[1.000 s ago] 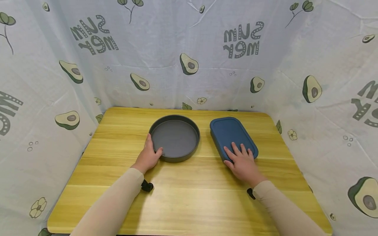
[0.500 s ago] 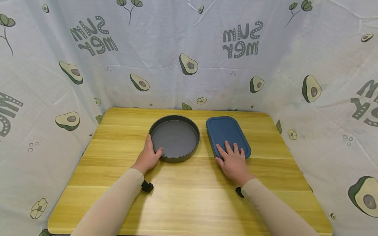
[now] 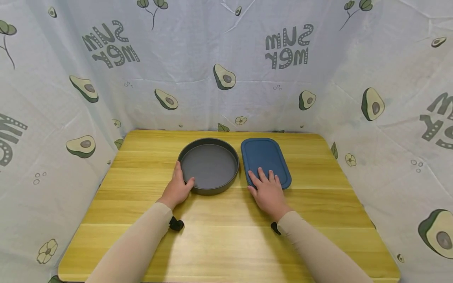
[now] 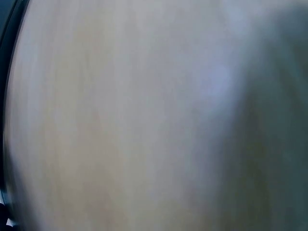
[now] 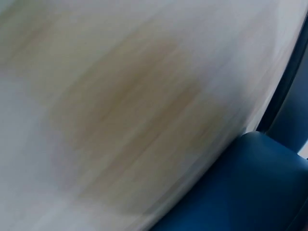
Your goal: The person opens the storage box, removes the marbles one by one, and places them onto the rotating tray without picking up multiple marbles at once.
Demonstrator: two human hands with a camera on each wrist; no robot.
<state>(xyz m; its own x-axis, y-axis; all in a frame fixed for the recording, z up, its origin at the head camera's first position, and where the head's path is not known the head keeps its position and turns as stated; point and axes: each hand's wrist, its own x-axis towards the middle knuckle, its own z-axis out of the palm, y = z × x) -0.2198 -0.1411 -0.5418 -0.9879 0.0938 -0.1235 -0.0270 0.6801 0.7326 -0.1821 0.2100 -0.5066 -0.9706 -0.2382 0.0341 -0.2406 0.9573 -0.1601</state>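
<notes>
A round dark grey pan [image 3: 209, 165] stands on the table in the head view. My left hand [image 3: 177, 188] lies at its near left side, thumb at the near rim and fingers along the outer wall. Just right of the pan is a rectangular container with a blue lid [image 3: 264, 157], turned slightly. Spread, nearly straight fingers of my right hand [image 3: 269, 196] rest on the lid's near part, the thumb at its near left corner. The left wrist view is a blur of tabletop; the right wrist view has blurred wood and a dark blue shape [image 5: 236, 187].
The wooden table [image 3: 219, 243] has a patterned curtain [image 3: 198, 47] behind it and on both sides. A small black device [image 3: 176, 224] is at the left wrist, another [image 3: 275, 228] at the right wrist.
The blue-lidded container has slid left toward the pan and turned a little straighter, with my right hand moving along on it. My left hand and the pan have stayed put.
</notes>
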